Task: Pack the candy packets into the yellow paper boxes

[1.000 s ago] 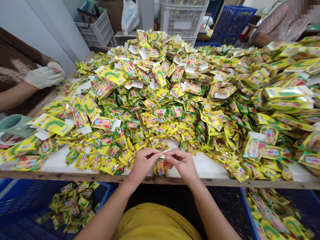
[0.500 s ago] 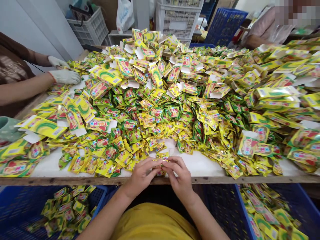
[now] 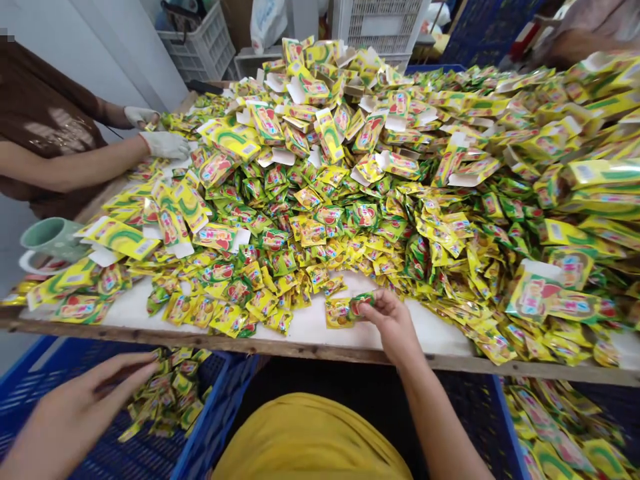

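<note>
My right hand (image 3: 397,327) pinches a small green sachet with a red fruit picture (image 3: 360,305) at the front of the white tabletop (image 3: 310,328). A yellow sachet (image 3: 339,313) lies right beside it, partly overlapped. My left hand (image 3: 85,407) is at lower left above a blue basket (image 3: 200,427), fingers stretched out and thumb apart. Its fingertips are over small packets (image 3: 170,387) inside that basket, and nothing shows between them. Behind my right hand rises a big heap of yellow and green sachets (image 3: 320,227), topped with flattened-looking yellow cartons (image 3: 330,133).
A person's gloved hands (image 3: 167,145) work at the heap's left side. A green mug (image 3: 53,239) stands near the left table edge. Another blue basket (image 3: 513,427), holding cartons, sits at lower right. White crates (image 3: 377,27) are stacked behind. Another person's arm shows at far right.
My hands have parted from their meeting point at the table edge. The left went down and left over the basket; the right moved slightly right, onto a green sachet. The view shifted left.
</note>
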